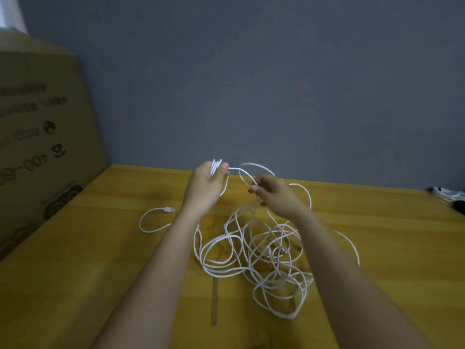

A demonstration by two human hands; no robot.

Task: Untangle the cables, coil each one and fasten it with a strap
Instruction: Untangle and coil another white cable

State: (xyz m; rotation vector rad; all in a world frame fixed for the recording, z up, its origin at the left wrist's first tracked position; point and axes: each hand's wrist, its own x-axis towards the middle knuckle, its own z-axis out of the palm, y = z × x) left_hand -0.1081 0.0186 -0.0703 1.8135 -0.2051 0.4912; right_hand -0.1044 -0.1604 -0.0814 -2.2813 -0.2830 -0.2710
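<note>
1. Left hand (206,182) raised above the tabletop (88,260), fingers curled round a small bundle of white loops (217,165); right hand (273,195) just beside it, pinching the strand that runs from that bundle.
2. We note the yellow tabletop carries the main tangle of white cables (264,258), lying under and in front of our right forearm, many loops crossing one another.
3. We see one free end with a connector (169,209) resting on the tabletop to the left of the heap, apart from it.
4. Progress, as we judge it: early. Only a few turns of one cable are gathered in our left hand; most of the heap is not yet sorted, nothing is fastened.
5. Hard to tell: how many cables make up the tangle, and no strap that we can make out. A cardboard box (37,147) stands at the left; dark and white items (450,197) at the far right edge are cut off and blurred.
</note>
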